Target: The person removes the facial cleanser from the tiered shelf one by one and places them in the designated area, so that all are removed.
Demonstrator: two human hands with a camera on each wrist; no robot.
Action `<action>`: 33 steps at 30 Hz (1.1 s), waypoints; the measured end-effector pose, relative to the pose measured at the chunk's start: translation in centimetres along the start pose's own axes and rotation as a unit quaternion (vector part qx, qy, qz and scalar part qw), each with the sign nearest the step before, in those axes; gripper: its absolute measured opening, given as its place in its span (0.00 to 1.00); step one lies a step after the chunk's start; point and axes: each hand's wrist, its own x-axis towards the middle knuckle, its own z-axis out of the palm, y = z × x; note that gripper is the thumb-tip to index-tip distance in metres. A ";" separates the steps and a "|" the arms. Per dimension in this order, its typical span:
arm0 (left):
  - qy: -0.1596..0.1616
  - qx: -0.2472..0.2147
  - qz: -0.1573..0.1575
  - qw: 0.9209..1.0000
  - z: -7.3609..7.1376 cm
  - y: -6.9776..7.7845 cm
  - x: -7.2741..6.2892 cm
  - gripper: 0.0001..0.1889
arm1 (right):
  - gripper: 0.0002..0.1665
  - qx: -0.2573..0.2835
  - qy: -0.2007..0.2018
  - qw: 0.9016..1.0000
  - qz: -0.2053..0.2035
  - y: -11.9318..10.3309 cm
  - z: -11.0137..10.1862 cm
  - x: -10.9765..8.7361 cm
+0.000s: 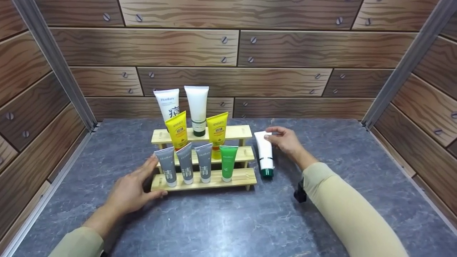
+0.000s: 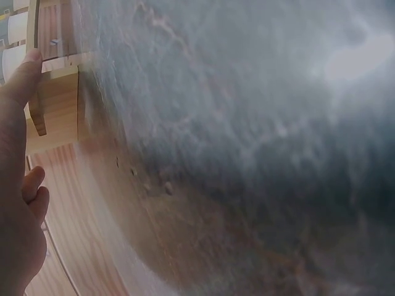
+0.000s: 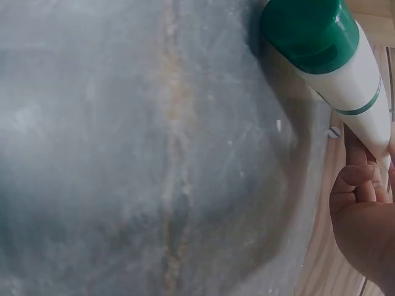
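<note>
A three-tier wooden display rack point(image 1: 214, 183) bears several squeeze tubes. My left hand point(image 1: 129, 189) holds its left end, the thumb at the front edge of the bottom step and the fingers along the side. In the left wrist view that thumb point(image 2: 23, 77) lies against the wood. To the right of the rack, my right hand point(image 1: 284, 141) pinches the flat crimped end of a white squeeze tube point(image 1: 264, 148). The tube's dark green cap point(image 3: 311, 34) points toward me, low over the table, and a thin green band rings the body above it.
Two white tubes, one with a dark green cap point(image 1: 199, 129), stand on the top step. Two yellow tubes point(image 1: 217, 132) are on the middle step. Three grey tubes point(image 1: 185, 166) and a green tube point(image 1: 228, 162) line the bottom step. Wood-patterned walls point(image 1: 192, 46) enclose the grey marbled table point(image 1: 214, 221).
</note>
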 end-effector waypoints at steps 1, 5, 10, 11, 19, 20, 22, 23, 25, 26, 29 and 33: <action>0.001 0.001 0.000 1.000 0.0 0.0 0.0 0.56 | 0.23 -0.001 0.000 1.000 0.000 0.1 0.0 0.0; 0.008 0.004 0.004 1.000 -0.1 0.1 0.0 0.56 | 0.24 0.009 -0.005 1.000 0.007 0.5 0.2 -0.2; 0.010 0.005 0.004 1.000 -0.1 0.1 0.0 0.56 | 0.25 0.025 -0.011 0.999 0.023 1.0 0.4 -0.3; 0.009 0.004 0.003 1.000 0.0 0.1 0.1 0.56 | 0.25 0.024 -0.011 0.999 0.027 1.1 0.4 -0.3; 0.001 0.004 -0.003 1.000 0.1 0.1 0.0 0.57 | 0.25 0.033 -0.012 0.998 0.043 1.7 0.7 -0.1; -0.001 0.004 -0.004 1.000 0.1 0.0 -0.1 0.57 | 0.25 0.034 -0.014 0.998 0.046 1.7 0.7 -0.2; -0.003 0.004 -0.006 1.000 0.1 0.0 0.0 0.57 | 0.26 0.031 -0.020 0.998 0.051 1.8 0.7 -0.2; -0.003 0.004 -0.006 1.000 0.1 0.1 0.0 0.57 | 0.26 0.028 -0.022 0.998 0.053 1.8 0.7 -0.2; -0.005 0.004 -0.008 1.000 0.0 0.1 0.0 0.57 | 0.26 0.022 -0.026 0.998 0.056 1.9 0.7 -0.1; -0.006 0.004 -0.009 1.000 0.0 0.1 0.0 0.57 | 0.27 0.017 -0.028 0.998 0.056 1.9 0.7 -0.1; -0.003 0.004 -0.007 1.000 0.0 0.1 0.0 0.57 | 0.27 0.007 -0.031 0.998 0.055 1.9 0.6 -0.2; 0.000 0.003 -0.004 1.000 0.0 0.1 0.0 0.57 | 0.27 0.009 -0.036 0.998 0.060 2.0 0.5 -0.3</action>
